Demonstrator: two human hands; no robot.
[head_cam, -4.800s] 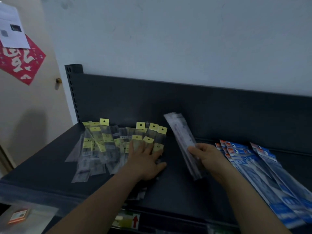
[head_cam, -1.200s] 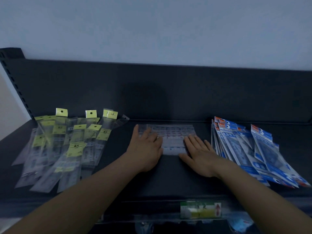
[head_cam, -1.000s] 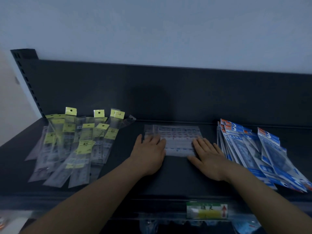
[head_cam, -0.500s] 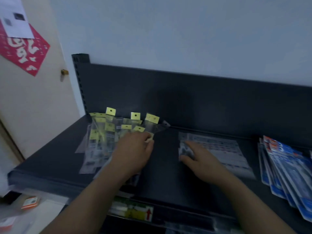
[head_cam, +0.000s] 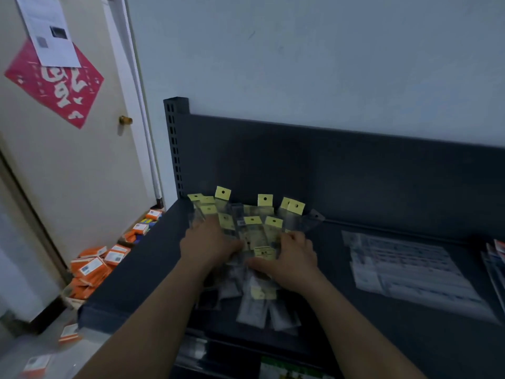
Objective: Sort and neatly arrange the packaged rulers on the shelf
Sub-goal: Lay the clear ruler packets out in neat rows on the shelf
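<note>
door (head_cam: 68, 173): seen at far left; a red paper square (head_cam: 54, 83) and a white sheet (head_cam: 49, 31) are stuck on it, the sheet overlapping the square's top corner; a brass knob (head_cam: 125, 120) is seen near its right edge.
floor: orange boxes (head_cam: 93, 266) are scattered by the shelf's left end, down near the door.
shelf (head_cam: 142, 269): dark and flat; a slotted post (head_cam: 175, 149) stands at its back left corner, a dark back panel (head_cam: 355, 173) runs right from it, and a pale wall (head_cam: 300, 50) is seen above.
yellow-tagged ruler packs (head_cam: 257, 233): loose fanned pile on the shelf's left part, tags pointed toward the back panel, clear ends toward the front edge; packs are overlapped at mixed angles.
left hand (head_cam: 211, 243): laid against the pile's left side, palm down, fingers bent onto the packs; blurred, so a grip cannot be told from a push.
right hand (head_cam: 293, 255): set on the pile's right side, fingers curled over the packs' edge, thumb laid across their top; packs are held by it.
between hands: the pile's middle is flanked by both hands, each touching it.
clear ruler packs (head_cam: 404, 266): laid flat in a neat overlapped row right of the pile, apart from it, touched by neither hand.
coloured packs (head_cam: 496, 258): only an edge is seen at far right, just beside the clear row.
price label (head_cam: 287, 372): partly seen below the shelf's front edge, at the bottom of the view.
</note>
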